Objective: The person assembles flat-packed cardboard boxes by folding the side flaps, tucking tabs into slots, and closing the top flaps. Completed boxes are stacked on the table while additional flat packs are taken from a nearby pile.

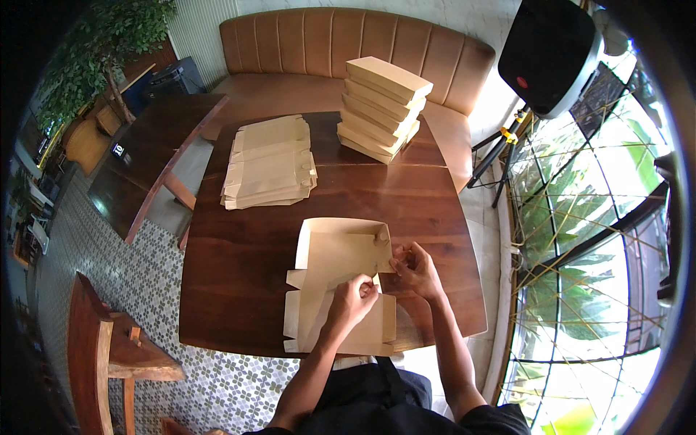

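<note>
A partly folded brown cardboard box [337, 250] lies at the near middle of the wooden table. Its far half has raised walls, while the near half is a flat lid panel with side flaps. My left hand [353, 303] is above the panel, fingers curled closed at the inside of the right wall, by a corner tab. From outside, my right hand [416, 270] pinches the same right wall near that corner. The tips of my left fingers are partly hidden.
Beyond the box, flat unfolded cardboard blanks [268, 159] lie stacked at the far left of the table [239, 275]. Several folded boxes [384, 109] form a pile at the far right. Around stand a curved brown bench [304, 43], a wooden chair [90, 348] and a black speaker [547, 54].
</note>
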The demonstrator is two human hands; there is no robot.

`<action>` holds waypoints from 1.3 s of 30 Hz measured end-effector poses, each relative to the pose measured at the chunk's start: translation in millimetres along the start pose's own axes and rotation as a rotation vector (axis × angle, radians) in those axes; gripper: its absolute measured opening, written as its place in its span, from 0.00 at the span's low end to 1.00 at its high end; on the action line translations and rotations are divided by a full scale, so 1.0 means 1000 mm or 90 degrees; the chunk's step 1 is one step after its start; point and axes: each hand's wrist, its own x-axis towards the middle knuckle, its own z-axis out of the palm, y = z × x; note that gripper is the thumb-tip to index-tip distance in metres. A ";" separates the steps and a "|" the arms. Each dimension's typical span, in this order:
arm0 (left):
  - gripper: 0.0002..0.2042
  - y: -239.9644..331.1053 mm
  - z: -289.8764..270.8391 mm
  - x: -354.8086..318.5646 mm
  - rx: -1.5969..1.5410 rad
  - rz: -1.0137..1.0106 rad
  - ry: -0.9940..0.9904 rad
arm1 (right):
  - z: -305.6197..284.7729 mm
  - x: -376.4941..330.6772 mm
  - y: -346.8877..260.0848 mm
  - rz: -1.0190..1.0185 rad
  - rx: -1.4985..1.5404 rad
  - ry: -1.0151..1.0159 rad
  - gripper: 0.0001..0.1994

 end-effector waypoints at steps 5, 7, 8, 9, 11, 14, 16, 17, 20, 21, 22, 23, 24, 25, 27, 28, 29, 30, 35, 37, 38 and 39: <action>0.12 0.012 -0.003 -0.005 -0.009 -0.014 -0.026 | 0.006 0.000 -0.017 0.047 0.029 0.016 0.10; 0.12 0.019 -0.006 -0.010 -0.009 -0.022 -0.040 | 0.008 -0.002 -0.018 0.056 0.003 0.023 0.09; 0.12 0.021 -0.009 -0.013 0.010 -0.006 -0.021 | 0.009 -0.004 -0.018 0.053 -0.020 0.028 0.09; 0.11 0.022 -0.014 -0.016 0.027 0.009 -0.003 | 0.010 -0.006 -0.017 0.033 -0.040 0.025 0.09; 0.10 0.018 -0.028 -0.022 0.070 0.030 0.054 | 0.008 -0.012 -0.012 0.046 -0.051 0.060 0.09; 0.09 0.001 -0.068 -0.034 -0.039 -0.033 0.154 | 0.000 -0.027 -0.008 0.036 -0.034 0.072 0.10; 0.08 -0.014 -0.099 -0.038 -0.088 -0.039 0.234 | -0.003 -0.041 -0.010 0.051 -0.036 0.069 0.10; 0.08 -0.022 -0.115 -0.042 -0.112 -0.078 0.270 | -0.004 -0.049 -0.012 0.069 -0.051 0.069 0.10; 0.12 -0.041 -0.153 -0.054 0.151 -0.170 0.292 | -0.004 -0.065 -0.023 0.120 -0.165 0.036 0.12; 0.15 -0.047 -0.157 -0.055 0.175 -0.182 0.281 | 0.000 -0.069 -0.026 0.140 -0.150 0.029 0.12; 0.16 -0.051 -0.155 -0.053 0.121 -0.167 0.267 | 0.004 -0.071 -0.028 0.160 -0.136 0.022 0.13; 0.16 -0.055 -0.151 -0.046 0.069 -0.153 0.259 | 0.008 -0.069 -0.029 0.162 -0.111 0.032 0.13; 0.17 -0.058 -0.148 -0.042 0.013 -0.175 0.243 | 0.012 -0.064 -0.030 0.163 -0.086 0.041 0.13; 0.20 -0.060 -0.146 -0.034 0.009 -0.169 0.222 | 0.015 -0.059 -0.030 0.163 -0.062 0.051 0.14; 0.20 -0.062 -0.139 -0.015 0.054 -0.133 0.214 | 0.020 -0.047 -0.028 0.104 -0.137 0.041 0.14; 0.20 -0.063 -0.137 -0.005 0.065 -0.122 0.212 | 0.022 -0.042 -0.027 0.072 -0.172 0.037 0.14; 0.20 -0.064 -0.135 0.003 0.045 -0.112 0.196 | 0.026 -0.038 -0.025 0.078 -0.163 0.035 0.14; 0.19 -0.065 -0.133 0.012 0.018 -0.100 0.183 | 0.030 -0.031 -0.023 0.079 -0.152 0.036 0.14; 0.15 -0.072 -0.133 0.024 -0.043 -0.047 0.155 | 0.027 -0.023 -0.019 0.065 -0.166 0.072 0.13; 0.14 -0.075 -0.135 0.024 -0.077 -0.022 0.152 | 0.024 -0.020 -0.018 0.050 -0.136 0.076 0.12; 0.15 -0.076 -0.134 0.022 -0.085 -0.014 0.145 | 0.023 -0.019 -0.018 0.067 -0.107 0.083 0.12; 0.16 -0.076 -0.134 0.018 -0.093 -0.006 0.138 | 0.023 -0.017 -0.018 0.059 -0.065 0.084 0.13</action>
